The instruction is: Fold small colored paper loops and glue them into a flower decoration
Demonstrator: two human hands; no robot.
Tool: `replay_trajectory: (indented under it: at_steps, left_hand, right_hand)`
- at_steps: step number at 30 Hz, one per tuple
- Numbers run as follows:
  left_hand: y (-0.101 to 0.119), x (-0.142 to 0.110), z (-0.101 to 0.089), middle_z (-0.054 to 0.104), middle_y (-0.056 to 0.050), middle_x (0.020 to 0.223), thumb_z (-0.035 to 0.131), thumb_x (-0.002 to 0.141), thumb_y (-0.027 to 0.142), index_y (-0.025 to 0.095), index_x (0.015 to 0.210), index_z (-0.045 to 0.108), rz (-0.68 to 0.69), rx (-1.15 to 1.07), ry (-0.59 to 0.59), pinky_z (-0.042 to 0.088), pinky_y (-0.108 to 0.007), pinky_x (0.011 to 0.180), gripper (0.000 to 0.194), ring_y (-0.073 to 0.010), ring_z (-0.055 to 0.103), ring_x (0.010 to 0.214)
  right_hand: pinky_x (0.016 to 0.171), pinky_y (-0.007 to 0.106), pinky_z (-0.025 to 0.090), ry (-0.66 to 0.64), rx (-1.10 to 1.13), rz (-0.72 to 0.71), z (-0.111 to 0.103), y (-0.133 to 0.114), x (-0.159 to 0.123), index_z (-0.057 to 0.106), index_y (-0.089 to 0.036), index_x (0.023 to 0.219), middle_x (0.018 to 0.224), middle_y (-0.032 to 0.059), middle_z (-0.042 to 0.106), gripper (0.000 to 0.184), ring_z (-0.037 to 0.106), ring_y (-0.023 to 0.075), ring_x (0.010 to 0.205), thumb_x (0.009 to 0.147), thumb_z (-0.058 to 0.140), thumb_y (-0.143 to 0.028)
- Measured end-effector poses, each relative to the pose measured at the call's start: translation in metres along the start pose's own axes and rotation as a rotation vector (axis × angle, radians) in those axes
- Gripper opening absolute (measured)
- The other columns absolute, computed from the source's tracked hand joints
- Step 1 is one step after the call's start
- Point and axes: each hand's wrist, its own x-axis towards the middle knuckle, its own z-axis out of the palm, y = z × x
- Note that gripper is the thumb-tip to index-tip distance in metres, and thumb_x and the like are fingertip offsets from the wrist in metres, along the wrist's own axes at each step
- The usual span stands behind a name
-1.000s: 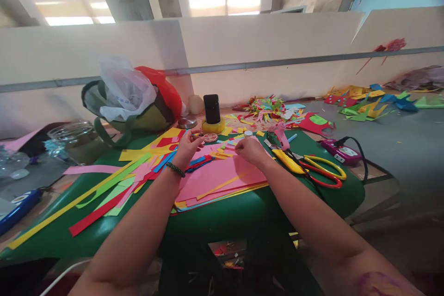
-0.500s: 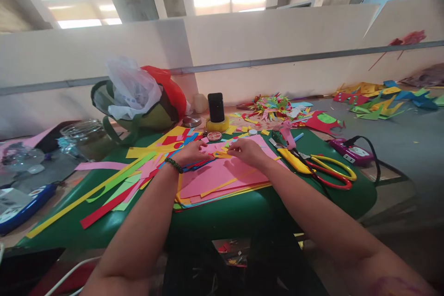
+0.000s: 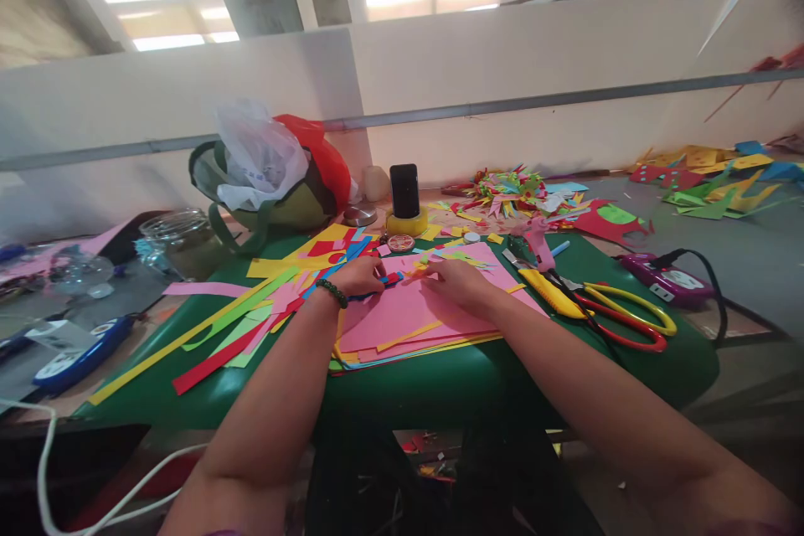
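Note:
Over a stack of pink paper sheets, my left hand is closed, its fingers curled inward. Blue paper strips lie beneath and just beyond its fingertips; what it pinches, if anything, is hidden. Facing it, my right hand has thumb and fingers pressed together on a small yellow paper piece, slightly blurred. A gap separates the two hands. Small green and yellow scraps lie on the pink sheet behind the right hand.
Right of the sheets lie a yellow cutter, red-and-yellow scissors, a pink glue gun and a purple power strip. Coloured strips spread leftward. Behind stand a phone and a bag.
The whole view has shifted, so the table sits farther right. My hands stay over the pink sheets, the right fingertips slightly nearer the left hand's.

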Motion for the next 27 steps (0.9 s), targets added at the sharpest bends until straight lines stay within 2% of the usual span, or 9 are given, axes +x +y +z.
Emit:
replay_trajectory:
  at_steps: [6,10,13,15,17,22,24,27]
  left_hand:
    - [-0.003,0.002,-0.002,0.065,-0.001,0.065,0.071,0.045,0.016,0.024,0.063,0.065,-0.031,0.095,0.008,0.035,-0.026,0.049,0.020,-0.0184,0.056,0.059]
    - [-0.004,0.001,-0.003,0.065,-0.001,0.063,0.074,0.046,0.021,0.024,0.061,0.064,-0.042,0.108,0.008,0.034,-0.026,0.049,0.018,-0.0185,0.056,0.058]
    - [-0.001,0.000,-0.003,0.066,-0.002,0.066,0.080,0.045,0.029,0.023,0.067,0.067,0.010,0.017,0.034,0.037,-0.026,0.051,0.026,-0.0186,0.058,0.060]
    - [0.001,-0.001,-0.005,0.067,-0.002,0.068,0.081,0.048,0.039,0.022,0.068,0.068,0.053,-0.050,0.097,0.038,-0.026,0.053,0.029,-0.0190,0.059,0.061]
    - [0.003,-0.001,-0.008,0.065,-0.002,0.063,0.076,0.057,0.046,0.021,0.065,0.067,0.057,-0.068,0.210,0.037,-0.026,0.052,0.027,-0.0185,0.057,0.060]
    - [0.006,0.001,-0.013,0.060,-0.001,0.059,0.063,0.073,0.043,0.019,0.070,0.067,0.057,-0.062,0.580,0.034,-0.027,0.054,0.025,-0.0163,0.052,0.058]
    - [0.008,0.001,-0.013,0.060,-0.001,0.059,0.060,0.075,0.041,0.018,0.075,0.067,0.085,-0.085,0.645,0.034,-0.028,0.055,0.025,-0.0159,0.051,0.057]
    - [0.011,0.002,-0.012,0.056,0.001,0.057,0.057,0.076,0.039,0.017,0.078,0.067,0.111,-0.109,0.662,0.032,-0.027,0.054,0.024,-0.0147,0.049,0.055]
  right_hand:
    - [0.058,0.026,0.034,0.248,0.236,-0.050,0.001,0.010,0.005,0.069,-0.019,0.100,0.063,0.0005,0.062,0.024,0.052,0.0146,0.058,0.086,0.054,-0.031]
    - [0.056,0.026,0.034,0.427,0.410,-0.047,-0.003,0.015,0.007,0.066,-0.018,0.094,0.060,-0.0010,0.057,0.023,0.049,0.0134,0.055,0.084,0.053,-0.033]
    - [0.057,0.026,0.035,0.515,0.498,-0.039,-0.004,0.017,0.008,0.063,-0.017,0.098,0.061,-0.0017,0.056,0.025,0.048,0.0134,0.056,0.083,0.053,-0.035]
    - [0.057,0.026,0.036,0.544,0.542,-0.036,-0.004,0.018,0.008,0.062,-0.017,0.101,0.062,-0.0019,0.055,0.029,0.048,0.0135,0.057,0.082,0.054,-0.038]
    - [0.058,0.026,0.037,0.583,0.585,-0.039,-0.005,0.018,0.008,0.061,-0.018,0.099,0.066,-0.0009,0.056,0.030,0.050,0.0138,0.059,0.081,0.054,-0.042]
    - [0.061,0.028,0.041,0.650,0.666,-0.098,-0.013,0.015,0.003,0.061,-0.019,0.077,0.069,0.0026,0.060,0.030,0.052,0.0150,0.062,0.081,0.056,-0.049]
    - [0.056,0.028,0.039,0.656,0.686,-0.083,-0.015,0.014,0.002,0.061,-0.020,0.077,0.067,0.0020,0.060,0.034,0.049,0.0138,0.056,0.081,0.055,-0.053]
    - [0.050,0.027,0.037,0.653,0.720,-0.038,-0.016,0.014,0.003,0.061,-0.021,0.081,0.064,0.0008,0.059,0.038,0.044,0.0115,0.047,0.083,0.050,-0.057]
